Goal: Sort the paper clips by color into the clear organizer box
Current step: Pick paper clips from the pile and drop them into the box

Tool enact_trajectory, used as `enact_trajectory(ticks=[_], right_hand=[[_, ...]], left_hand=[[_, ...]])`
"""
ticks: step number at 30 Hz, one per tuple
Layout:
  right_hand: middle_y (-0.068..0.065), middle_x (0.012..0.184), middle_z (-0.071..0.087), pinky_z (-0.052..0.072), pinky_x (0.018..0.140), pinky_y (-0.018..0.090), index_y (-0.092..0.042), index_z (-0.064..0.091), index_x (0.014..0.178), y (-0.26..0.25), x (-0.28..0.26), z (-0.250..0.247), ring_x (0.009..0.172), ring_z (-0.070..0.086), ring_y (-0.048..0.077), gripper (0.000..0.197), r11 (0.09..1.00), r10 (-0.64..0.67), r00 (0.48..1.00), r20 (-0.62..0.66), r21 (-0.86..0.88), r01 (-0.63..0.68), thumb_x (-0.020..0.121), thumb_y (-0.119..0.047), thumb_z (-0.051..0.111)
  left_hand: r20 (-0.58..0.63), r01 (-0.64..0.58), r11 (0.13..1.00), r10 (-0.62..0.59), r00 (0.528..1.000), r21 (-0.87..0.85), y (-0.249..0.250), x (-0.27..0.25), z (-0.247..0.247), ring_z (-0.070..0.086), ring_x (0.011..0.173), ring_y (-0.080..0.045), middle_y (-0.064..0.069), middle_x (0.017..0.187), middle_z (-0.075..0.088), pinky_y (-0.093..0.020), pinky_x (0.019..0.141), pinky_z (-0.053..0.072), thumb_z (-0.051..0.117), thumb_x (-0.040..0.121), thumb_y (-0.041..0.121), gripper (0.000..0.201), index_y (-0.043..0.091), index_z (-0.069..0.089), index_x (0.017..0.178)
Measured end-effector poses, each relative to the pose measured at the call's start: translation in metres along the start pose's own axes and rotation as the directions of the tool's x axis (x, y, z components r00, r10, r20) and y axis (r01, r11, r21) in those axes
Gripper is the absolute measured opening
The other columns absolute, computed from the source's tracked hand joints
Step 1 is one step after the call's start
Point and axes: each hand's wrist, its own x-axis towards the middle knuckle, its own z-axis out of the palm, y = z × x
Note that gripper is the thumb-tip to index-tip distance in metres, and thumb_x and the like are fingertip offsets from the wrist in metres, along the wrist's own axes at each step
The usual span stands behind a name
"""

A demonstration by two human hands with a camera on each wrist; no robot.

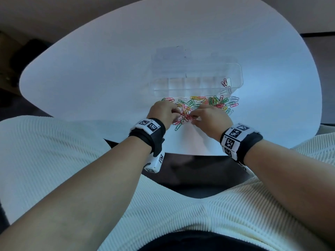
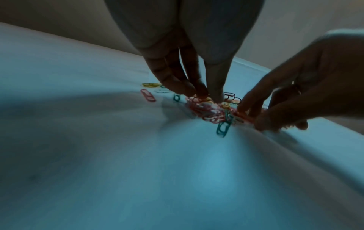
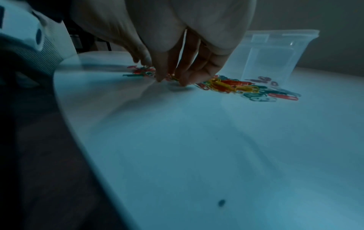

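Note:
A heap of coloured paper clips (image 1: pixel 208 103) lies on the white table (image 1: pixel 108 69) just in front of the clear organizer box (image 1: pixel 195 82). A few pink clips (image 1: pixel 224 82) sit in the box's right-end compartment. My left hand (image 1: pixel 178 111) reaches down into the near left part of the heap; its thumb and fingertips (image 2: pixel 202 93) close on red clips (image 2: pixel 199 99). My right hand (image 1: pixel 194 117) meets it from the right, and its thumb and fingers pinch a red clip (image 2: pixel 244 116). In the right wrist view the right hand (image 3: pixel 170 80) has its tips in the heap (image 3: pixel 226 84).
The table's near edge (image 1: pixel 181 153) runs just below my wrists, above my lap. The box's other compartments look empty. Loose clips (image 2: pixel 147 95) lie to the left of the heap. A small dark spot (image 3: pixel 221 203) marks the table.

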Motion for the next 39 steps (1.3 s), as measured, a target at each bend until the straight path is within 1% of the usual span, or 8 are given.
enact_trajectory(ticks=[4, 8, 13, 18, 23, 26, 32, 39], right_hand=[[0.002, 0.094, 0.067, 0.046, 0.07, 0.03, -0.02, 0.073, 0.1, 0.008, 0.003, 0.0, 0.09, 0.062, 0.025, 0.019, 0.993, 0.105, 0.994, -0.001, 0.063, -0.104, 0.089, -0.033, 0.065], [-0.005, 0.089, 0.069, 0.046, 0.074, 0.028, -0.024, 0.071, 0.108, 0.009, 0.007, -0.008, 0.085, 0.062, 0.017, 0.031, 0.936, 0.24, 0.969, -0.065, 0.281, -0.213, 0.083, -0.042, 0.07], [-0.006, 0.087, 0.071, 0.049, 0.065, 0.022, -0.026, 0.068, 0.113, -0.001, 0.015, -0.02, 0.067, 0.066, 0.009, 0.03, 0.667, 0.289, 0.957, -0.005, 0.718, -0.198, 0.085, -0.035, 0.072], [-0.004, 0.069, 0.07, 0.047, 0.056, 0.023, -0.019, 0.073, 0.086, 0.0, 0.014, -0.022, 0.057, 0.062, 0.009, 0.003, 0.558, 0.285, 0.958, 0.033, 0.807, -0.193, 0.085, -0.016, 0.073], [0.005, 0.068, 0.066, 0.053, 0.06, 0.023, -0.001, 0.071, 0.092, 0.012, 0.015, -0.023, 0.053, 0.06, 0.01, 0.007, 0.44, 0.353, 0.931, 0.094, 0.862, -0.253, 0.086, -0.005, 0.07], [0.01, 0.069, 0.062, 0.055, 0.058, 0.018, 0.012, 0.065, 0.105, 0.02, 0.015, -0.023, 0.051, 0.06, 0.008, 0.02, 0.262, 0.357, 0.91, 0.209, 0.913, -0.313, 0.089, -0.001, 0.064], [0.005, 0.071, 0.058, 0.052, 0.058, 0.02, -0.001, 0.064, 0.092, 0.022, 0.008, -0.032, 0.059, 0.056, 0.012, 0.015, -0.05, 0.11, 0.897, 0.428, 0.904, -0.425, 0.095, -0.001, 0.05], [0.005, 0.065, 0.046, 0.033, 0.05, 0.023, -0.009, 0.049, 0.066, 0.004, 0.006, -0.053, 0.055, 0.04, 0.017, 0.008, -0.28, -0.002, 0.893, 0.449, 0.857, -0.432, 0.068, -0.014, 0.043]], left_hand=[[-0.065, 0.085, 0.969, -0.103, 0.993, -0.232, 0.004, 0.003, -0.003, 0.065, 0.086, -0.012, 0.002, 0.093, 0.073, -0.022, 0.081, 0.05, 0.074, 0.082, 0.019, 0.014, 0.018, 0.077, 0.096], [-0.065, 0.113, 0.889, -0.157, 0.985, -0.445, 0.007, 0.005, -0.006, 0.066, 0.074, -0.008, 0.003, 0.079, 0.072, -0.02, 0.075, 0.052, 0.075, 0.08, 0.014, 0.01, 0.016, 0.077, 0.09], [-0.021, 0.076, 0.843, -0.103, 0.994, -0.532, 0.01, 0.007, -0.006, 0.069, 0.081, -0.012, 0.0, 0.081, 0.074, -0.033, 0.086, 0.056, 0.075, 0.079, 0.012, 0.01, 0.014, 0.077, 0.089], [0.046, 0.061, 0.854, -0.043, 0.998, -0.516, 0.011, 0.006, -0.004, 0.07, 0.089, -0.013, -0.002, 0.09, 0.075, -0.034, 0.091, 0.055, 0.076, 0.077, 0.01, 0.017, 0.013, 0.077, 0.094], [-0.023, 0.031, 0.934, -0.042, 0.999, -0.356, 0.006, 0.006, -0.009, 0.062, 0.073, -0.009, 0.007, 0.076, 0.067, -0.024, 0.076, 0.054, 0.073, 0.078, 0.008, 0.021, 0.022, 0.072, 0.093], [0.01, 0.051, 0.991, -0.05, 0.999, -0.121, -0.001, 0.007, -0.013, 0.062, 0.077, -0.014, 0.008, 0.077, 0.065, -0.024, 0.075, 0.051, 0.069, 0.079, 0.008, 0.018, 0.025, 0.069, 0.086], [0.151, -0.015, 0.994, -0.002, 0.988, 0.108, 0.003, -0.002, -0.005, 0.062, 0.091, -0.016, 0.005, 0.092, 0.067, -0.02, 0.077, 0.042, 0.069, 0.08, 0.015, 0.014, 0.022, 0.072, 0.091], [0.162, -0.007, 0.988, -0.018, 0.987, 0.152, 0.003, -0.002, -0.002, 0.063, 0.097, -0.019, 0.001, 0.101, 0.071, -0.02, 0.075, 0.04, 0.069, 0.082, 0.021, 0.015, 0.021, 0.074, 0.097]])
